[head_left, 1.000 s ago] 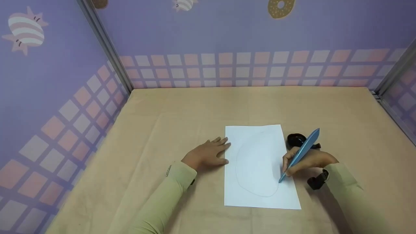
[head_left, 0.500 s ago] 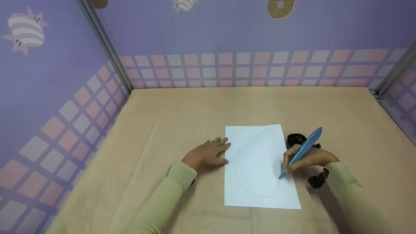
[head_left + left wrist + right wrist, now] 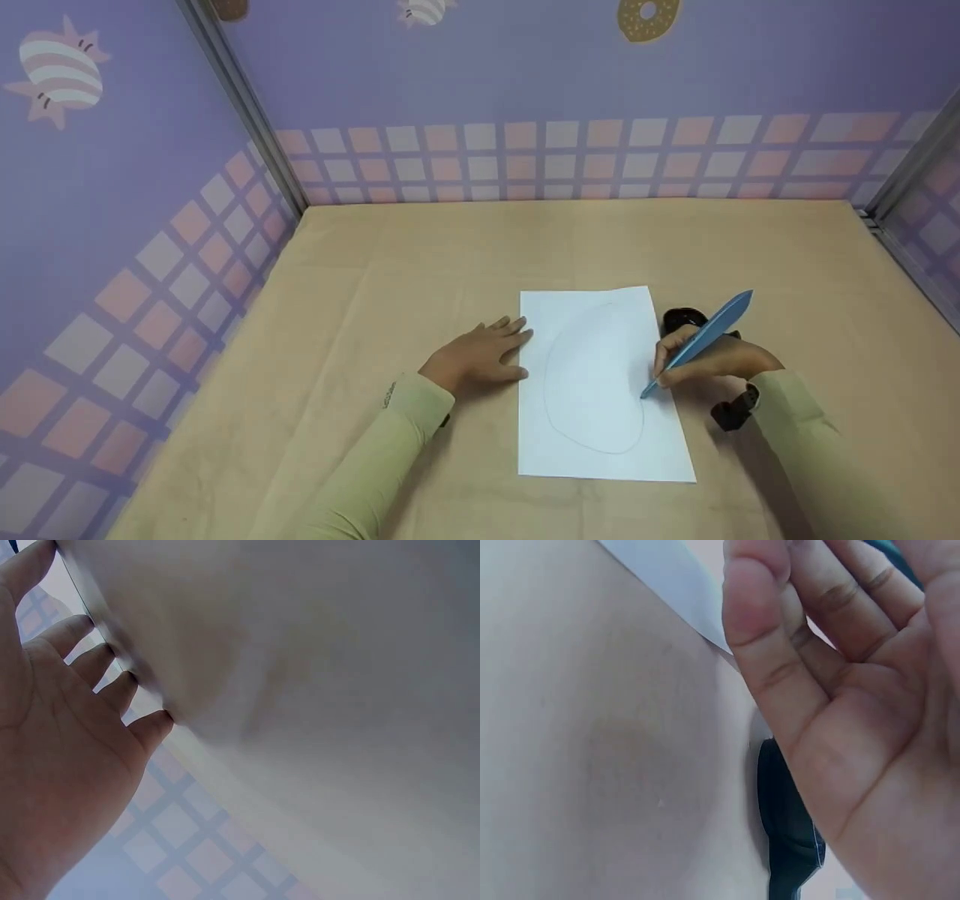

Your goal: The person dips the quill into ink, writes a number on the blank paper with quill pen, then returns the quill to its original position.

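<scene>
A white sheet of paper [image 3: 592, 360] lies on the cloth-covered table. On it runs a thin, rounded line, with a gap at the upper right. My left hand [image 3: 480, 356] rests by the paper's left edge, fingers spread and tips at the sheet; the left wrist view shows the same hand [image 3: 71, 720] with its palm. In my right hand [image 3: 712, 360] I grip a blue pen [image 3: 711, 334] with a wide, leaf-shaped upper end. Its tip meets the paper at the right end of the line. The right wrist view shows curled fingers [image 3: 780, 667], most of the pen hidden.
A black, rounded object [image 3: 682, 319] with a short handle-like part sits right of the paper, partly behind my right hand. The beige tablecloth [image 3: 420, 255] spreads around. Purple walls [image 3: 480, 82] with pink and white squares stand behind and at the sides.
The pen tip has moved up the sheet and slightly left, lengthening the line on the right side. The pen's upper end leans further right. My left hand stays in place.
</scene>
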Available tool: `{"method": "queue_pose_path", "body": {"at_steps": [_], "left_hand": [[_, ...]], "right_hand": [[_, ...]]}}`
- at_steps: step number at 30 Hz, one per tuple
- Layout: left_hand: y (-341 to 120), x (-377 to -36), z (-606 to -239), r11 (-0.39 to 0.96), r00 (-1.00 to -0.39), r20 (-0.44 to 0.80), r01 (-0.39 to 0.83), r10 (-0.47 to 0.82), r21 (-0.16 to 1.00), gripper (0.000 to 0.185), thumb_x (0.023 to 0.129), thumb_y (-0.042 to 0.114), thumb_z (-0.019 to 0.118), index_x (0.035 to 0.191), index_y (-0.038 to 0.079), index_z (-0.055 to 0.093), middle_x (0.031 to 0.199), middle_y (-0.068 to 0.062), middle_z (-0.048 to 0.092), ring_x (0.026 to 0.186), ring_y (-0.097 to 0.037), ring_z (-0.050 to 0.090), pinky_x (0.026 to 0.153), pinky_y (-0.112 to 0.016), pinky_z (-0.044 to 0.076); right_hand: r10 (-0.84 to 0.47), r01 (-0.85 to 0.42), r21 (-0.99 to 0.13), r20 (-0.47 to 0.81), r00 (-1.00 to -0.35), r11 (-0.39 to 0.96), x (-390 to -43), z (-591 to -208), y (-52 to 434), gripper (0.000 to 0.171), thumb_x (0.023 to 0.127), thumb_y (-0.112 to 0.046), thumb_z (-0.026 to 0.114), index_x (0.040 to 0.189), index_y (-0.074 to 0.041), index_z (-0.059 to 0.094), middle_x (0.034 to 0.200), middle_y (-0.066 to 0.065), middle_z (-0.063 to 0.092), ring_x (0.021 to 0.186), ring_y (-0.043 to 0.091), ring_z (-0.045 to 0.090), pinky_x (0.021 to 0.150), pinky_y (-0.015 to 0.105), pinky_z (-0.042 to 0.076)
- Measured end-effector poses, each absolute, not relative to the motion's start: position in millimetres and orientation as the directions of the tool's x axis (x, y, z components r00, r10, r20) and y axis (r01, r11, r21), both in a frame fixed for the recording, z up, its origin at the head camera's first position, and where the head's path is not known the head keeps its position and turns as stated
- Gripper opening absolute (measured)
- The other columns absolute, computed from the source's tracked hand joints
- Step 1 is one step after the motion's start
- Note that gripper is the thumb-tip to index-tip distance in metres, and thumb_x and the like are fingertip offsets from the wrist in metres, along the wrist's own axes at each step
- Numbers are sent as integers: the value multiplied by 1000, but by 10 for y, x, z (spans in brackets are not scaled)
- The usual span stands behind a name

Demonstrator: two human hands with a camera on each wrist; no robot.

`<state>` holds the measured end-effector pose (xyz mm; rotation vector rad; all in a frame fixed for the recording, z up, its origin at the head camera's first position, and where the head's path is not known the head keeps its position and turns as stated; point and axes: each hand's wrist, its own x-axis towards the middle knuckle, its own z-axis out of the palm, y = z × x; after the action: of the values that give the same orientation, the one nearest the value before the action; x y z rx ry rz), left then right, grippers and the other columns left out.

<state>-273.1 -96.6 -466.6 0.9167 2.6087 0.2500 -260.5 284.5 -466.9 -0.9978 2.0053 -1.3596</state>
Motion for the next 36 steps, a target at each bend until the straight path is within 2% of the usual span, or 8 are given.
{"method": "queue_pose_path", "body": {"at_steps": [5,15,23,31,36], "left_hand": [[-961,-2727,-4663,777,-726,-278,567,629,276,72,95,52,47,155,22,21,163,4,9,151,-20,7,122,-48,13],[-945,-2740,-4663,777,-726,-277,574,629,260,71,95,52,47,155,22,22,163,4,10,151,-20,7,121,-49,14],[-954,-2716,-4643,785,-734,-282,548,617,290,71,95,51,48,154,23,22,163,4,11,151,-20,7,122,-48,12],[-949,-2707,-4638,785,-733,-286,548,617,288,72,95,52,47,155,22,21,163,3,10,151,-20,7,122,-48,11],[-946,-2727,-4644,791,-733,-301,538,609,291,73,95,53,48,155,22,19,163,4,7,151,-20,4,122,-47,9]], "right_hand": [[-790,-305,-926,12,-613,223,-2613,-4675,2847,7,81,3,71,87,0,70,84,12,71,77,8,64,70,26,54],[-766,-333,-912,34,-641,238,-2624,-4662,2826,8,80,4,72,84,-2,70,81,14,69,73,7,60,66,24,51],[-719,-330,-902,33,-694,277,-2646,-4670,2797,9,78,3,74,83,-3,71,81,7,70,73,7,60,67,24,49],[-713,-354,-898,67,-697,261,-2670,-4681,2756,7,80,0,74,85,-2,70,83,15,70,75,9,62,70,24,49],[-702,-351,-896,64,-710,273,-2676,-4683,2726,6,80,2,73,85,-1,71,82,10,71,76,8,62,70,23,49]]}}
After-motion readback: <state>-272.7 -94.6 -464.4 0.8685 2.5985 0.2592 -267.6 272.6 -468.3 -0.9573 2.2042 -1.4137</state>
